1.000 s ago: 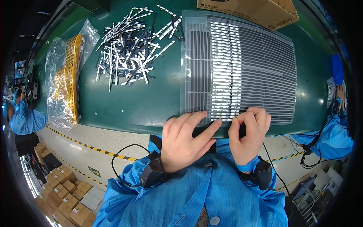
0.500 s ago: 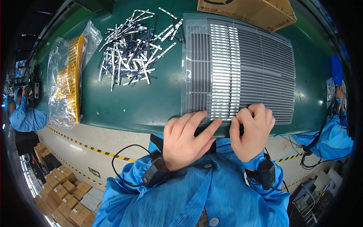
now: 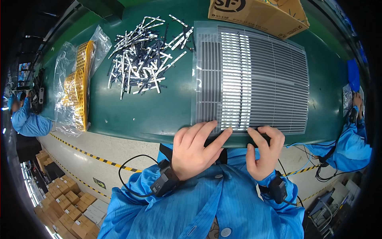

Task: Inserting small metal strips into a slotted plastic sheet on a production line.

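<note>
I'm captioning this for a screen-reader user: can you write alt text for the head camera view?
Seen from above, a person in blue sleeves presses the left hand and right hand on the near edge of a large sheet of striped strips on a green table. A pile of loose strips, bagged yellow baskets and a cardboard box lie farther back.

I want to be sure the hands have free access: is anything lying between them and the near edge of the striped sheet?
Nothing visible does. The left hand and right hand already rest at the near edge of the striped sheet. The pile of loose strips lies off to the left on the green table, apart from both hands.
</note>
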### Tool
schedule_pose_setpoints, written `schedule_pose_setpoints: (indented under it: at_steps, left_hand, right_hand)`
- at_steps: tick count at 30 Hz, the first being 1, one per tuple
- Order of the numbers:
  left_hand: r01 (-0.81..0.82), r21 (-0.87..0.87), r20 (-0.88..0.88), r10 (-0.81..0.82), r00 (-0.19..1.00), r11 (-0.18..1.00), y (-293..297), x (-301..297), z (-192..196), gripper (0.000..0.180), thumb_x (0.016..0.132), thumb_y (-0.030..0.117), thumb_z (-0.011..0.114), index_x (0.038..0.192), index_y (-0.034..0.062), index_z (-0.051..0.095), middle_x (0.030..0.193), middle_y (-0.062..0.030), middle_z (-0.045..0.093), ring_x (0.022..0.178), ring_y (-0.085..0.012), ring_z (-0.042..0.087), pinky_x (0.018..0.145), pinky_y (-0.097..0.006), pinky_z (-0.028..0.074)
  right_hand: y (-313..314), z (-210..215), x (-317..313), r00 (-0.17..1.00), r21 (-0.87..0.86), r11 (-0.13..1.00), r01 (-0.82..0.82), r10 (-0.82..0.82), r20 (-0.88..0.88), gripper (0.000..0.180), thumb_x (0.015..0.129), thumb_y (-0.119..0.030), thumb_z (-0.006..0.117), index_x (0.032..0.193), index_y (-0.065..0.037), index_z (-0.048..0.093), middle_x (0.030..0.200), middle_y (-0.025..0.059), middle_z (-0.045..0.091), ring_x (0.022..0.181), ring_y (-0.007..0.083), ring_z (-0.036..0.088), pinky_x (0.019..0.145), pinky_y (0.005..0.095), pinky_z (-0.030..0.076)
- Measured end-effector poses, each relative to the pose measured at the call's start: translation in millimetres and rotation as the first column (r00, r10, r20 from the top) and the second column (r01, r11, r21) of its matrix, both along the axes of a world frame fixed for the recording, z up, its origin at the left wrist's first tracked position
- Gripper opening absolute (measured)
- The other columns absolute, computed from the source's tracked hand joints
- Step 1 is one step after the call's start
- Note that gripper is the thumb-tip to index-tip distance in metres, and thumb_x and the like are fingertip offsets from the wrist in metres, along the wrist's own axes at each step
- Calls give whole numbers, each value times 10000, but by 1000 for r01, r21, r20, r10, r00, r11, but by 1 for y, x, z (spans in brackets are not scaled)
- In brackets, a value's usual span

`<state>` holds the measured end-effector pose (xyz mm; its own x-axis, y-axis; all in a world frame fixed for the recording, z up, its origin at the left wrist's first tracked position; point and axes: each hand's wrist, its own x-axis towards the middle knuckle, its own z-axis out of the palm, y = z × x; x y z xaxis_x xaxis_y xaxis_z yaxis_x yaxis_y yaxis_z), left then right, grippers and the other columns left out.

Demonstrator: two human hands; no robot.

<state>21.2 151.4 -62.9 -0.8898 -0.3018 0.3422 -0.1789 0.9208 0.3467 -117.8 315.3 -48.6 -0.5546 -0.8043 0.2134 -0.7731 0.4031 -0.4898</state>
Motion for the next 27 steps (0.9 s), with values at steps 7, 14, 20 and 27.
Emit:
schedule_pose_setpoints:
  at_steps: [7, 14, 20, 27]
  left_hand:
    - [-18, 12, 32, 17, 999, 1000, 1, 3, 7, 600, 649, 223, 768, 1241, 244, 672, 1211, -61, 580, 1048, -235, 555, 852, -380, 407]
    - [-2, 294, -53, 19, 998, 956, -31, 10, 34, 485, 739, 171, 778, 1206, 132, 652, 1126, -89, 612, 1014, -286, 593, 850, -398, 461]
    - [-488, 266, -2, 506, 862, 831, -94, -1, 42, 159, 759, 132, 775, 828, 57, 652, 738, -71, 599, 669, -248, 596, 605, -354, 472]
    - [-669, 168, 82, 666, 741, 724, -103, -16, 37, 196, 796, 204, 758, 756, 76, 615, 662, -44, 573, 579, -237, 573, 544, -363, 451]
  right_hand:
    - [-2, -8, 1, 992, -7, 998, -66, 65, -105, 417, 742, -110, 653, 1154, -149, 702, 1168, 107, 508, 1067, 326, 459, 966, 485, 354]
    - [9, -14, 0, 988, 39, 998, -55, 60, -146, 372, 796, -132, 617, 1160, -104, 684, 1200, 118, 491, 1105, 344, 412, 988, 505, 328]
    - [8, -16, 2, 995, 6, 1000, -30, 31, -98, 346, 829, -148, 585, 1155, -57, 656, 1204, 134, 483, 1101, 336, 412, 981, 497, 315]
    - [4, -10, 3, 1000, -28, 1000, 13, -12, 12, 343, 822, -134, 588, 1147, -39, 643, 1188, 140, 490, 1080, 326, 429, 949, 473, 326]
